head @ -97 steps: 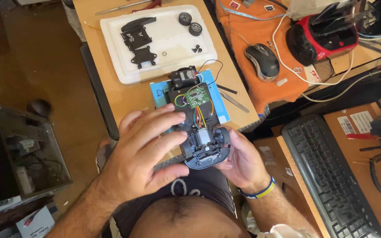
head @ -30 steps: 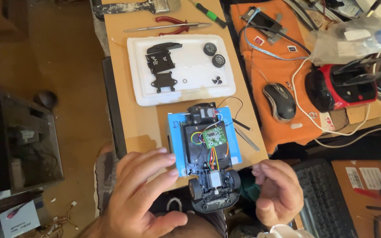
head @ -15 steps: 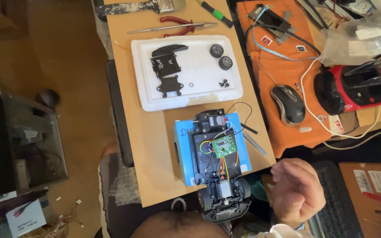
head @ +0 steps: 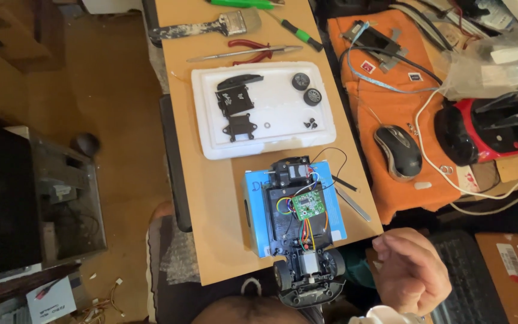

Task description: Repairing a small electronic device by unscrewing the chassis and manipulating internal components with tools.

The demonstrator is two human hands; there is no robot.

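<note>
- The toy car chassis lies body-off on a blue box at the near edge of the wooden table, showing a green circuit board, coloured wires and a small motor; its wheeled end overhangs the edge.
- The right hand hovers just beside it, fingers loosely curled, its grip holding nothing.
- The left hand is out of sight.
- Further back, a white tray holds black parts and two wheels.
- An orange cloth carries a mouse.

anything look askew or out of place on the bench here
Yes: the opened black toy car chassis rests on a blue box with its rear end jutting past the wooden board's front edge. The right hand is off it, so nothing steadies it.
</note>
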